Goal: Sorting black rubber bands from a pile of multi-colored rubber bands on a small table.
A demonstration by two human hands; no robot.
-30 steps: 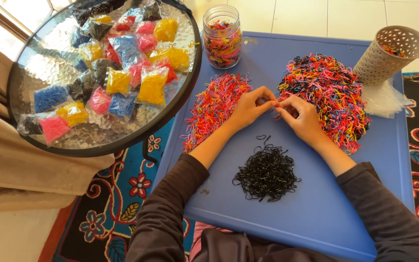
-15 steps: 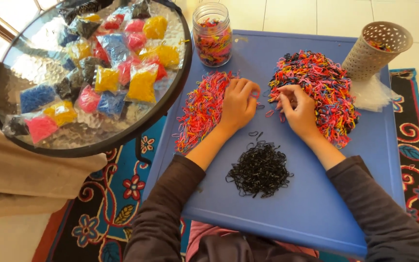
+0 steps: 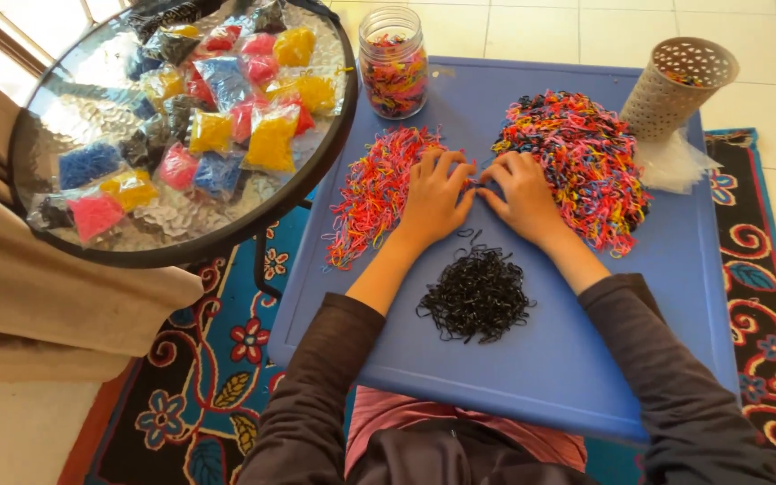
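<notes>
A blue board [image 3: 586, 359] lies across my lap with three heaps of small elastic bands. My left hand [image 3: 435, 198] rests palm down on the edge of the pink and orange heap [image 3: 372, 184], fingers spread. My right hand [image 3: 521, 193] lies flat at the left edge of the mixed-colour heap [image 3: 586, 153]. The fingertips of both hands nearly meet between the two heaps. A heap of black bands [image 3: 478, 295] sits just below the hands, with a few loose black bands near the wrists. Nothing is visibly pinched in either hand.
A glass jar [image 3: 393, 63] of mixed bands stands at the board's far edge. A perforated beige cup [image 3: 680, 85] and a clear plastic bag [image 3: 671, 162] sit at the far right. A round glass table [image 3: 119, 224] to the left carries several small bags of coloured bands. A patterned rug [image 3: 217, 386] covers the floor.
The hands have moved down from the gap between the heaps and flattened onto the board. The view has shifted slightly.
</notes>
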